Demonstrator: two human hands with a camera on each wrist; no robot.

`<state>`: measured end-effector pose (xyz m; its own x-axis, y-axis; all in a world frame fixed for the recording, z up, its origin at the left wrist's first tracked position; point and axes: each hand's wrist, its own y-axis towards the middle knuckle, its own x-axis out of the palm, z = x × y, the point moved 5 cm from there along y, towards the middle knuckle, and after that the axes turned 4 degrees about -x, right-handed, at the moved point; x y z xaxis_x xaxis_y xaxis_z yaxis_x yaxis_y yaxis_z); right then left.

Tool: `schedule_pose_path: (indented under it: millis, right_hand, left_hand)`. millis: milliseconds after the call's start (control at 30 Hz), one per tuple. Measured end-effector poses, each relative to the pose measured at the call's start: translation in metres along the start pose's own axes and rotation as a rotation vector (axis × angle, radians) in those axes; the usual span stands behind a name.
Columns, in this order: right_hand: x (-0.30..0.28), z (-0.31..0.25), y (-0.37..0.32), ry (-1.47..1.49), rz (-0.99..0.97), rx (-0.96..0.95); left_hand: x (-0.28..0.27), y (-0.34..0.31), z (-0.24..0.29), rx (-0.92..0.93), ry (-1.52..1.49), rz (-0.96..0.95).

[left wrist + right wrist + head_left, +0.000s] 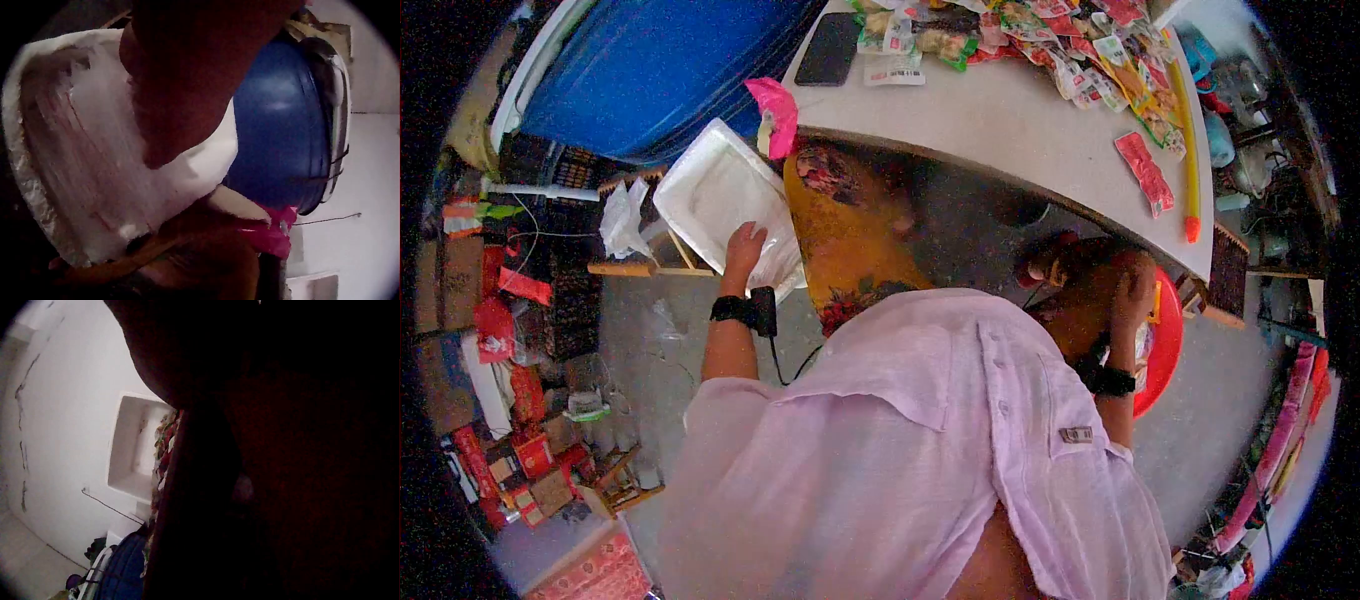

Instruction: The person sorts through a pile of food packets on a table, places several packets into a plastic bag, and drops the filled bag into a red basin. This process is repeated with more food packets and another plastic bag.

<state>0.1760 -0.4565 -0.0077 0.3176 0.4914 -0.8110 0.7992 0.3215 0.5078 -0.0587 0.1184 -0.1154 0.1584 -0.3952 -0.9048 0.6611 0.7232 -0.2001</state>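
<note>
My left hand [745, 245] grips the near edge of a white foam tray [710, 190], which is tilted beside the table's left end. In the left wrist view the thumb [181, 81] lies across the tray's inside [94, 169]. My right hand [1135, 280] is under the table's right edge, against a red plastic basin [1168, 345]. Its fingers are in shadow, and the right wrist view is too dark to show them. A pink shirt covers my body below.
A white table [1000, 110] carries several snack packets [1090, 50], a black phone [828, 48] and a yellow stick [1188, 150]. A blue tub [660, 70] stands behind the tray. A yellow floral cloth [840, 240] hangs under the table. Boxes and packets crowd the left floor.
</note>
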Motion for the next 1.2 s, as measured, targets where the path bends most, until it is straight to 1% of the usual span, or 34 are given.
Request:
schedule_pose_path:
  millis: [100, 200, 300, 367, 433, 500, 533, 567, 633, 667, 767, 800, 833, 867, 933, 967, 1000, 1033, 1067, 1100, 1133, 1200]
  right_hand:
    - [0.000, 0.000, 0.000, -0.006, -0.002, -0.006]
    - [-0.002, -0.004, 0.002, 0.009, 0.019, -0.037]
    - [-0.002, 0.000, 0.000, 0.046, 0.040, -0.037]
    - [-0.001, 0.003, -0.001, 0.089, 0.037, -0.005]
    - [-0.002, 0.005, 0.000, 0.142, 0.030, 0.046]
    - [-0.004, 0.009, -0.001, 0.503, 0.093, 0.261]
    - [-0.004, 0.010, -0.003, 0.679, 0.139, 0.368]
    - [-0.007, 0.006, 0.002, 0.619, 0.119, 0.363]
    - [-0.013, -0.004, 0.018, 0.487, 0.089, 0.356]
    - [-0.015, -0.013, 0.027, 0.491, 0.040, 0.368]
    - [-0.016, -0.055, 0.056, 0.559, -0.078, 0.389]
    - [-0.005, -0.068, 0.062, 0.738, -0.120, 0.417]
    - [0.007, -0.078, 0.067, 0.919, -0.164, 0.439]
    - [0.018, -0.087, 0.074, 0.779, -0.147, 0.151]
    - [0.035, -0.112, 0.086, 0.764, -0.232, 0.070]
    - [0.044, -0.128, 0.092, 0.905, -0.331, 0.271]
    - [0.059, -0.137, 0.096, 0.861, -0.324, 0.140]
    - [0.085, -0.140, 0.097, 0.815, -0.318, 0.009]
    - [0.098, -0.144, 0.100, 0.807, -0.312, -0.045]
    - [0.107, -0.149, 0.104, 0.798, -0.305, -0.098]
    - [0.117, -0.149, 0.105, 0.831, -0.301, -0.072]
    - [0.101, -0.155, 0.113, 0.924, -0.345, 0.086]
  left_hand:
    - [-0.007, -0.004, 0.006, 0.027, -0.117, -0.082]
    - [-0.003, 0.008, -0.021, 0.107, -0.117, -0.029]
    - [-0.014, 0.016, -0.033, -0.049, -0.093, 0.130]
    - [-0.032, 0.015, -0.028, -0.048, -0.185, 0.270]
    - [-0.065, 0.007, -0.012, -0.044, -0.281, 0.409]
    - [-0.097, -0.001, 0.011, -0.030, -0.383, 0.537]
    - [-0.112, -0.006, 0.031, 0.097, -0.375, 0.634]
    - [-0.129, -0.014, 0.056, 0.230, -0.374, 0.726]
    - [-0.150, -0.022, 0.112, 0.073, -0.532, 0.525]
    - [-0.146, -0.017, 0.128, 0.125, -0.772, 0.524]
    - [-0.128, -0.013, 0.198, 0.481, -0.672, 0.503]
    - [-0.114, -0.012, 0.224, 0.450, -0.746, 0.322]
    - [-0.099, -0.016, 0.255, 0.505, -0.725, 0.334]
    - [-0.082, -0.019, 0.282, 0.597, -0.714, 0.268]
    - [-0.062, -0.037, 0.334, 0.786, -0.682, 0.162]
    - [-0.048, -0.040, 0.351, 0.777, -0.643, 0.130]
    - [-0.035, -0.042, 0.367, 0.751, -0.611, 0.060]
    - [-0.024, -0.047, 0.379, 0.732, -0.632, 0.015]
    - [-0.016, -0.050, 0.388, 0.712, -0.653, -0.027]
    - [-0.005, -0.050, 0.395, 0.647, -0.687, -0.125]
    - [0.006, -0.050, 0.400, 0.576, -0.719, -0.223]
    - [0.027, -0.043, 0.397, 0.453, -0.817, -0.407]
